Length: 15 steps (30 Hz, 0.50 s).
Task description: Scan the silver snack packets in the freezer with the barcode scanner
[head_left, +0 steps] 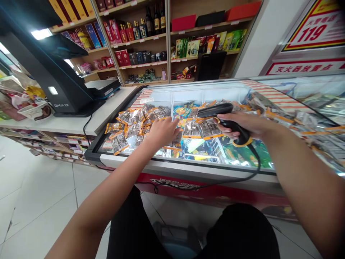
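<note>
My right hand (244, 124) grips a black barcode scanner (215, 110) with yellow trim around its handle. The scanner's head points left above the packets, and its black cable (253, 171) loops down across the front of the freezer. To the left, palm down, my left hand (165, 130) rests over a heap of small clear packets (133, 129) with orange edges. Its fingers look apart and partly bent; the undersides are hidden, and I see nothing held. More such packets (205, 127) lie under the scanner. All of them are on the glass top of a chest freezer (126, 162).
A counter (118, 102) at the left bears a dark point-of-sale terminal (67, 86) and a white bowl (36, 112). Behind the freezer stand shelves (140, 37) of bottles and boxes. More packets (285, 122) cover the right side. A stool (178, 241) is below.
</note>
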{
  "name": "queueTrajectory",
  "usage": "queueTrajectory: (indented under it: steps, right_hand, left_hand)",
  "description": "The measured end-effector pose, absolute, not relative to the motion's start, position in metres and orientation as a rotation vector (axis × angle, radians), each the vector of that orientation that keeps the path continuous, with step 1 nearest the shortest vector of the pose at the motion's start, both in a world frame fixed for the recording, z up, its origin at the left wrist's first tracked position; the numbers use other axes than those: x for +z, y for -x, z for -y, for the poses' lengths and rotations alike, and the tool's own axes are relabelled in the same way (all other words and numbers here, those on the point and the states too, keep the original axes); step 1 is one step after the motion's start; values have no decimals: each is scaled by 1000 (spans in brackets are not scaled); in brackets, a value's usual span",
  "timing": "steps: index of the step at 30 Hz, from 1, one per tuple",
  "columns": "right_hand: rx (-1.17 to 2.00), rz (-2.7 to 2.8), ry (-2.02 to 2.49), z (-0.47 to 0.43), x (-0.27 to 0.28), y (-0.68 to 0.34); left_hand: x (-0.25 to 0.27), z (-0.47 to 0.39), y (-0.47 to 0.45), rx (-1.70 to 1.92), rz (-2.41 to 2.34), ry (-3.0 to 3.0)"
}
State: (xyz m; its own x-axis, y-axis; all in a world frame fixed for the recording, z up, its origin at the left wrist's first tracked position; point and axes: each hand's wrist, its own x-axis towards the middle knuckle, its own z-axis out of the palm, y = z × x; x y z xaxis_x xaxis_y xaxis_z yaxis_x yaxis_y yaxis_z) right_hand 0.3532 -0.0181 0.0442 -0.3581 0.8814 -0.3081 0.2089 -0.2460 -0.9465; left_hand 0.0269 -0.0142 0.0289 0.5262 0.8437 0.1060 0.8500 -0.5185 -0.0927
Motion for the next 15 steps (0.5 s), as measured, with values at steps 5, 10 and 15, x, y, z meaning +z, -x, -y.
queueTrajectory:
  steps: [5,10,15]
  right_hand:
    - [1732,1566,1372,24,46,-351]
    - [1833,1762,1382,31,47,-349]
    - [1866,1755,1426,32,45,-350]
  left_hand:
    - [34,49,-29,39,1509,2692]
    - [32,57,-7,-88,1071,3093]
    - [16,47,11,-334,1128,3068]
